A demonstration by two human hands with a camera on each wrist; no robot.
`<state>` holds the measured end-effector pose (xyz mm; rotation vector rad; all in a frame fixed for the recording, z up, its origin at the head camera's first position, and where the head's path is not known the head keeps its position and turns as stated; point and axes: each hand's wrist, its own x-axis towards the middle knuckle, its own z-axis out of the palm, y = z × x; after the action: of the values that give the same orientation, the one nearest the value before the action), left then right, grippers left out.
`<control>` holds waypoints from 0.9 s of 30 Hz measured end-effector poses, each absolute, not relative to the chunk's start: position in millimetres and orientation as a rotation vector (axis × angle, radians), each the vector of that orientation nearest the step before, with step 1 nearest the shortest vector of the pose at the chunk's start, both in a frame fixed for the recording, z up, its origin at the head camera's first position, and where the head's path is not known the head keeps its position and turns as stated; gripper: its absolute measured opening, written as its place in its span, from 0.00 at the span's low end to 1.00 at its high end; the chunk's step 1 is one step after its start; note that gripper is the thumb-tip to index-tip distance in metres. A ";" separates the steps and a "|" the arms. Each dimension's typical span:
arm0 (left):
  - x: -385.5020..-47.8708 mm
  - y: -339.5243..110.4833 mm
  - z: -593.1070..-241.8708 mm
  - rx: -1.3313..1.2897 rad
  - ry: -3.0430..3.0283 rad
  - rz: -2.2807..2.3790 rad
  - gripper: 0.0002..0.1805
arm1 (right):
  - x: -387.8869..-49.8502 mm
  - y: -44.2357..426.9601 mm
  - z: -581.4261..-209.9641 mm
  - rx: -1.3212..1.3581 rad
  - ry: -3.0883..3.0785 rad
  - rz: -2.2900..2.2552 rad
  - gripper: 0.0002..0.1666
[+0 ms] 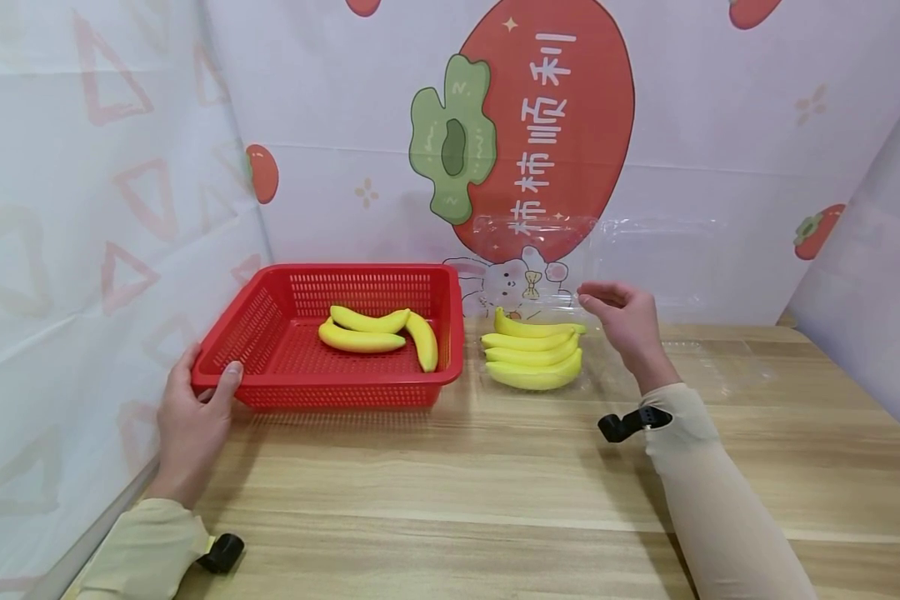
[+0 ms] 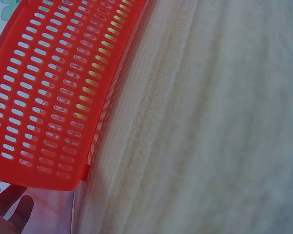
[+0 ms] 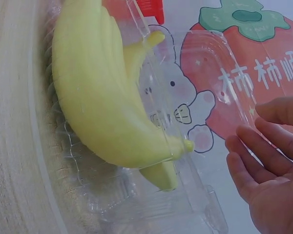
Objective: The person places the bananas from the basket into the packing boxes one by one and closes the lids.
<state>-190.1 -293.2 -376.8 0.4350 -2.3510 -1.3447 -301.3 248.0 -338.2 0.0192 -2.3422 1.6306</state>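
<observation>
The left hand [image 1: 197, 417] grips the near left corner of the red basket [image 1: 337, 379], thumb over the rim. Three yellow bananas [image 1: 362, 341] lie inside toward its right side. To the right, several bananas [image 1: 534, 355] lie side by side in a clear plastic container [image 1: 720, 367] with its lid raised behind. Just right of these bananas is the right hand [image 1: 626, 329], holding nothing, its fingers extended. In the right wrist view the right hand [image 3: 271, 161] is apart from the bananas [image 3: 95, 92]. The left wrist view shows the left hand's fingertips [image 2: 20, 213] at the basket's corner [image 2: 63, 178].
A wooden table [image 1: 435, 500] runs beneath everything. Behind it hangs a white cloth with a large printed persimmon [image 1: 562, 108], and a patterned cloth [image 1: 82, 250] stands along the left side. Small black cameras sit on both wrists.
</observation>
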 end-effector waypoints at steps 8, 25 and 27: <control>-190.2 -293.3 -377.3 0.436 -2.357 -1.352 0.45 | -301.6 248.9 -337.0 0.054 -2.338 1.661 0.28; -190.5 -293.1 -377.3 0.435 -2.355 -1.355 0.44 | -301.5 248.8 -337.8 0.049 -2.345 1.699 0.30; -190.3 -293.4 -377.4 0.436 -2.354 -1.361 0.45 | -301.2 248.9 -337.2 0.053 -2.333 1.708 0.29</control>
<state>-190.3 -293.4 -377.4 0.4362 -2.3535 -1.3614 -301.2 248.9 -337.2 0.0526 -2.3328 1.7083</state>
